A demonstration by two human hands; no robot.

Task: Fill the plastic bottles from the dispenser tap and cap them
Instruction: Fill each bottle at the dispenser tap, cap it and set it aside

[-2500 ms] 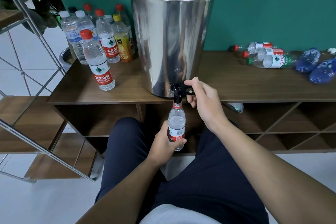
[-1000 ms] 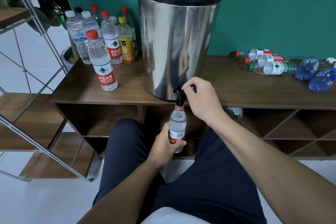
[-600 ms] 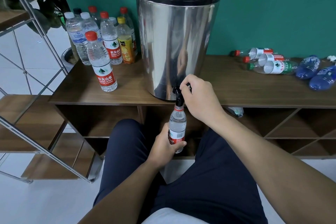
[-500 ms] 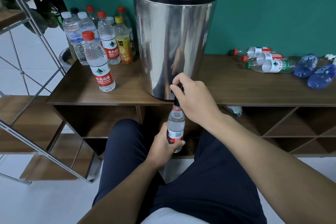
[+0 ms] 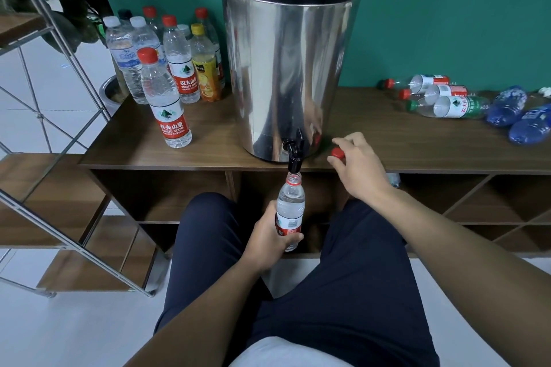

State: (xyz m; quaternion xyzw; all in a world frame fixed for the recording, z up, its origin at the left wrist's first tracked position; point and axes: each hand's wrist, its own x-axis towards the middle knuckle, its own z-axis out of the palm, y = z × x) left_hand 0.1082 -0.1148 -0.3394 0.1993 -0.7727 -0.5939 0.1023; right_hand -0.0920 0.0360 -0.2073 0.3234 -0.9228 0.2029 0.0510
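You see an evenly lit, fairly bright indoor scene with soft, diffuse light; shadows fall dark only in the cubbies under the wooden shelf (image 5: 208,155); the steel dispenser (image 5: 286,74) shows streaky reflections and pale glare down its side; wide-angle distortion bends the metal rack (image 5: 59,39) at your left and stretches your forearms near the bottom edge; focus holds sharp centrally, slightly soft toward the corners.

Open bottle (image 5: 289,211) upright, just below black tap (image 5: 294,155); red cap (image 5: 337,153) on shelf edge.
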